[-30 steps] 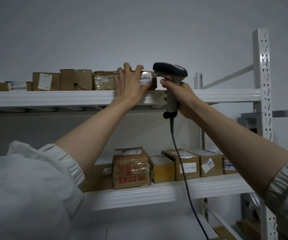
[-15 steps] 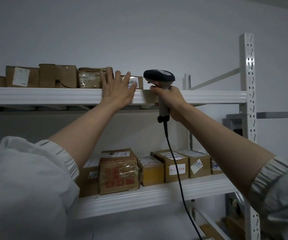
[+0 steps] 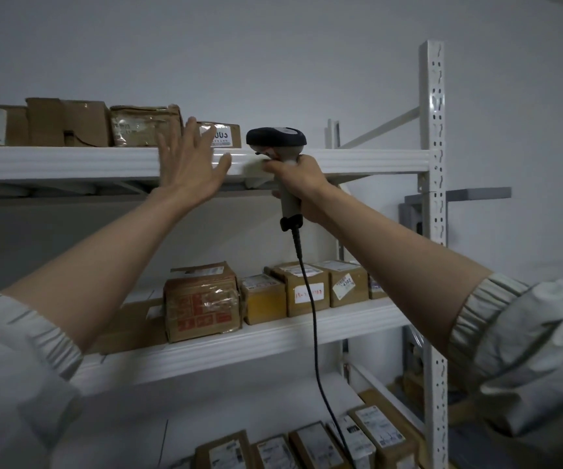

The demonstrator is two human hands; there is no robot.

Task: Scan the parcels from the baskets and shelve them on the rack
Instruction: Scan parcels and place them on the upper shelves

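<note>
A small brown parcel [image 3: 226,134] with a white label stands on the top shelf [image 3: 358,160] of the white rack, right of a taped brown parcel [image 3: 144,125]. My left hand [image 3: 188,164] is spread flat with straight fingers in front of the shelf edge, just off the small parcel. My right hand [image 3: 298,184] grips the handle of a corded barcode scanner [image 3: 278,142], its dark head level with the top shelf, right of the small parcel.
More brown boxes [image 3: 36,121] line the top shelf to the left. The middle shelf [image 3: 239,346] holds several labelled parcels [image 3: 202,301]. More parcels [image 3: 307,448] lie on the bottom level. The rack's perforated upright [image 3: 433,231] stands at right. The scanner cable [image 3: 314,333] hangs down.
My left hand has drawn back from the small parcel, its fingers spread and now lower against the shelf edge. The view has tilted down a little. The scanner stays beside the shelf.
</note>
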